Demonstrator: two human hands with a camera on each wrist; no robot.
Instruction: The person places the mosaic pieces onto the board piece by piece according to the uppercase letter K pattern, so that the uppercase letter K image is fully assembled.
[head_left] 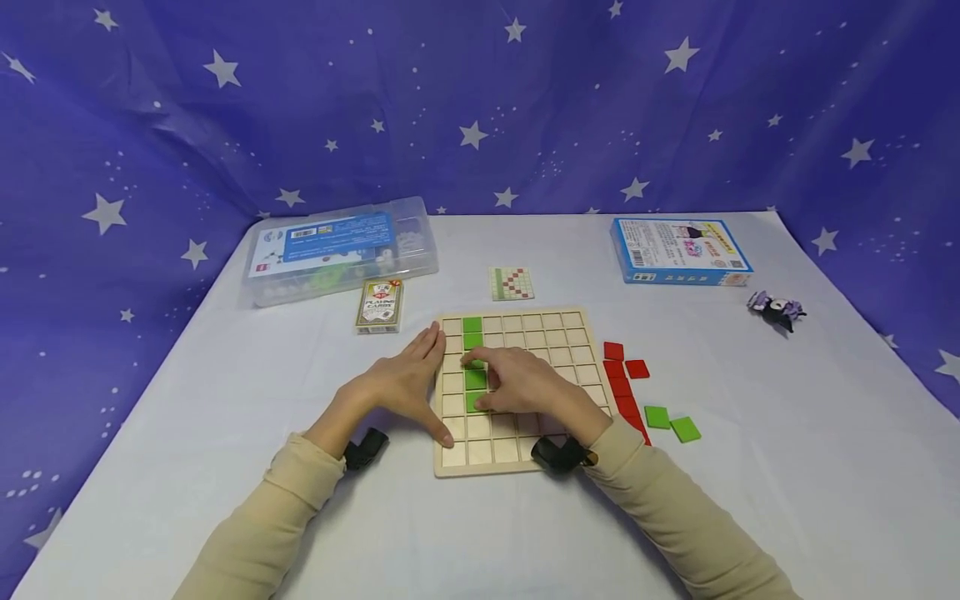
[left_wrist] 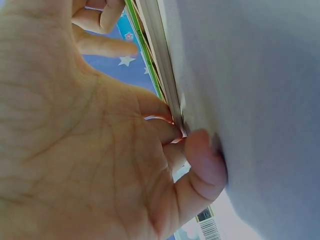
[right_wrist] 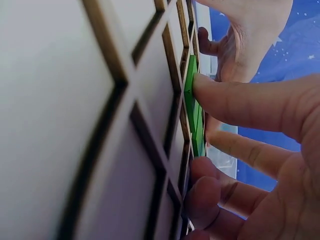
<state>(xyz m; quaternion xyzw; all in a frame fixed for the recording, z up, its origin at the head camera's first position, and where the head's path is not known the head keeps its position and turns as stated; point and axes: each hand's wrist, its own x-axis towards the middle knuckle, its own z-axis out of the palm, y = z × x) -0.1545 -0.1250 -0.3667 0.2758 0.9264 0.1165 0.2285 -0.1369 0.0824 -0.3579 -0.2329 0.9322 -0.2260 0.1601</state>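
A wooden grid board [head_left: 517, 392] lies flat near the front middle of the table [head_left: 225, 467]. In its second column from the left edge stands a line of green tiles [head_left: 472, 333], long axis running from the board's far edge toward the near edge; the upper tiles show clearly, the lower ones are partly covered by the right hand.

The right hand [head_left: 525, 385] rests over the board's left-centre cells, its fingers [right_wrist: 240, 102] pressing on a green tile [right_wrist: 190, 92] in the column, lightly bent; it grips nothing that can be seen. The left hand [head_left: 405, 385] stands edge-on against the board's left edge, fingers straight and close together, thumb [left_wrist: 202, 157] pressed to the table beside the frame.

Off the board's right edge lies a column of red tiles [head_left: 621, 385], with two loose green tiles [head_left: 671, 422] just beyond them. A small pattern card [head_left: 511, 283] lies behind the board's far edge. A pack of playing cards [head_left: 379, 305] and a clear plastic box [head_left: 337, 248] sit toward the far left corner; a blue box [head_left: 678, 251] and a small toy figure [head_left: 776, 310] toward the far right.
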